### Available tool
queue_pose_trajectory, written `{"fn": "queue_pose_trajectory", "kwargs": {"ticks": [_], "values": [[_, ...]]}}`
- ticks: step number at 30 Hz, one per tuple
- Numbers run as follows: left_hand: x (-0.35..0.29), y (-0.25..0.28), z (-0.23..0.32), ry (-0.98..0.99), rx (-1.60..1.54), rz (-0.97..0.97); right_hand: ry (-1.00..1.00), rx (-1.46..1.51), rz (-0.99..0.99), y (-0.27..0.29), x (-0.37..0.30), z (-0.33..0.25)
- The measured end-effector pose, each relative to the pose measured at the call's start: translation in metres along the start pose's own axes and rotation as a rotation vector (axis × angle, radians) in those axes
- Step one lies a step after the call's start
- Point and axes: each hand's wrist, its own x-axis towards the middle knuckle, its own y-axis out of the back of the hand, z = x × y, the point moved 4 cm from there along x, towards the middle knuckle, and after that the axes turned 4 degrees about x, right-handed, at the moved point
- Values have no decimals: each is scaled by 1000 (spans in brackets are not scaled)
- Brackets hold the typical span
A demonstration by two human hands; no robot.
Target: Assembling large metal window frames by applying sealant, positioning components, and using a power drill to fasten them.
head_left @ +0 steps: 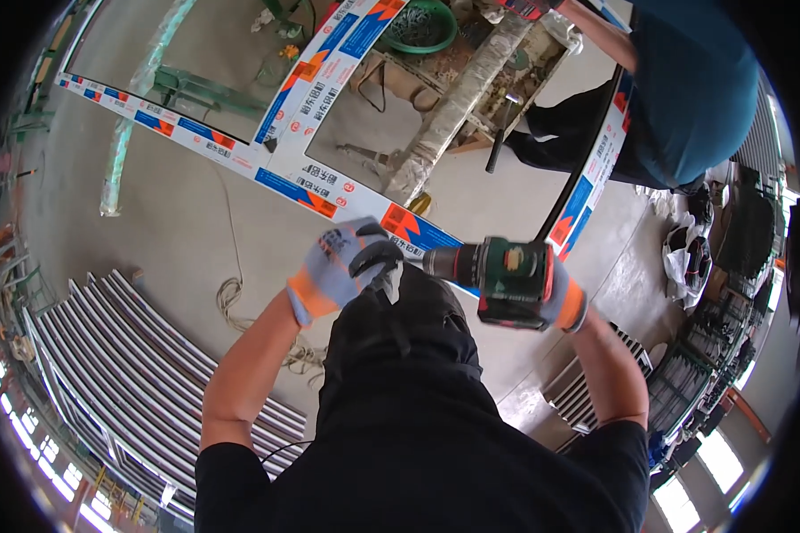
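Grey-and-orange-gloved right hand (564, 295) wraps green-and-black cordless drill (514, 274), at near edge of white-blue-orange film-covered frame (364, 202). Matching-gloved left hand (350, 259) curls at drill's nose; pinch unclear. Probably readying drill; next needs steady alignment.

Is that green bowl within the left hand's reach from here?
Probably not without leaning in: the green bowl lies well beyond the frame's near bar from the left hand.

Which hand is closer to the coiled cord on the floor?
Left. The left hand is in the air, a little right of the coiled cord in the picture; the right hand, on the drill, is much farther right.
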Motion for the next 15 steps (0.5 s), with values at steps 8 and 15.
{"fn": "queue_pose_trajectory", "kwargs": {"ticks": [8, 15], "values": [[97, -32, -56, 120, -34, 127, -429, 159, -197, 109, 85, 69], [109, -87, -111, 394, 19, -128, -693, 393, -395, 127, 133, 173]]}}
